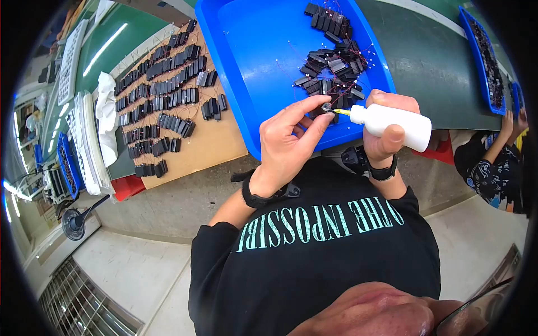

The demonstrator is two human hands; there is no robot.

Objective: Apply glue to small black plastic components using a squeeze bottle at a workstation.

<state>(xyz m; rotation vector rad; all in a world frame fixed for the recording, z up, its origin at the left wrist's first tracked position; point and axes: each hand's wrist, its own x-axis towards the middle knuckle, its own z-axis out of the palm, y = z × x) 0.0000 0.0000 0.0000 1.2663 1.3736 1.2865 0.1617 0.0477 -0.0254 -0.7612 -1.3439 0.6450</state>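
My left hand pinches a small dark piece between thumb and forefinger, over the near edge of a blue tray. Closed around a white squeeze bottle, my right hand tips it toward that piece. The bottle's thin yellowish nozzle points left and reaches the piece or nearly so; whether they touch I cannot tell. Many small black blocks with thin red and black wires and white ends lie heaped along the tray's right side.
Left of the tray, a cardboard sheet carries rows of similar black blocks. Crumpled white sheeting lies beyond it. Another person works at the far right by a second blue tray. A small fan stands lower left.
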